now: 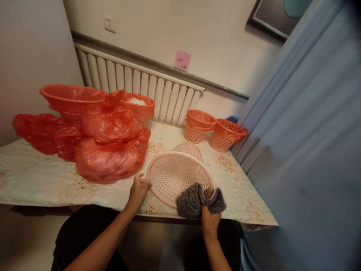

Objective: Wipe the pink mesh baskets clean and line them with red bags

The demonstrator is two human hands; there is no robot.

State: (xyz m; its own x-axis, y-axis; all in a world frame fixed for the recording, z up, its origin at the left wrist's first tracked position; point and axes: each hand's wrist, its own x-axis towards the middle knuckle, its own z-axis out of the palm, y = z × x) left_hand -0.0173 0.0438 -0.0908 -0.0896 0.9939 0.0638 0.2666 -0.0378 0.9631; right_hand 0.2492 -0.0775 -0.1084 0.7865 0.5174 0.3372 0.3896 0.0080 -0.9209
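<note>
Head view: our left hand, half-curled, touches the perforated pink basket, grip unclear; our right hand, clutching gray cloth, should wipe the rim evenly.

your basket is pale pink, your cloth speckled dark grey; you face red bags, a cream floral desk cover, blue curtain.

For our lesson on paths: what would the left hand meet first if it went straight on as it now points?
Probably the pale pink perforated basket: the left hand is at its left rim, though contact is hard to tell.
</note>
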